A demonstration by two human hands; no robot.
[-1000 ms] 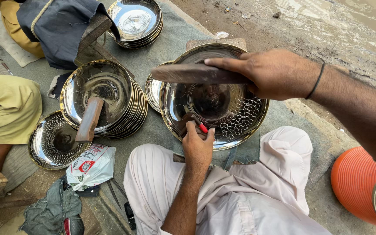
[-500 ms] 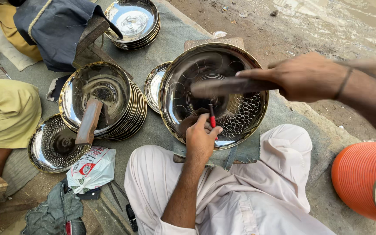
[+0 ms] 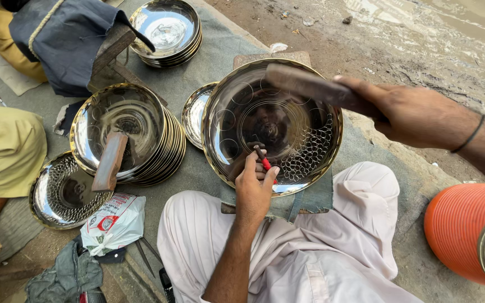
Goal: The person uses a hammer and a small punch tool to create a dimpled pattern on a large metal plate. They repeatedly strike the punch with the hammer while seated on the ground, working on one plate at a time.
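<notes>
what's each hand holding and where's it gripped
Left hand pinches a red-handled punch by its upper shaft, tip on the steel plate. Right hand grips a wooden mallet by one end.

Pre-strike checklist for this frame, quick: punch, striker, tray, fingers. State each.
1. Punch seated on the steel tray: ok. The left hand holds the red-handled punch with its tip on the tray's inner face, next to the finished ring pattern.
2. Striker gripped: ok. The right hand is closed on the wooden striker bar, raised over the tray.
3. Striker lined up over the punch head: cannot tell, one view only.
4. Fingers clear of the punch head: cannot tell, they wrap close below it.
5. Tray supported: ok, it rests on a cloth-covered block.
</notes>
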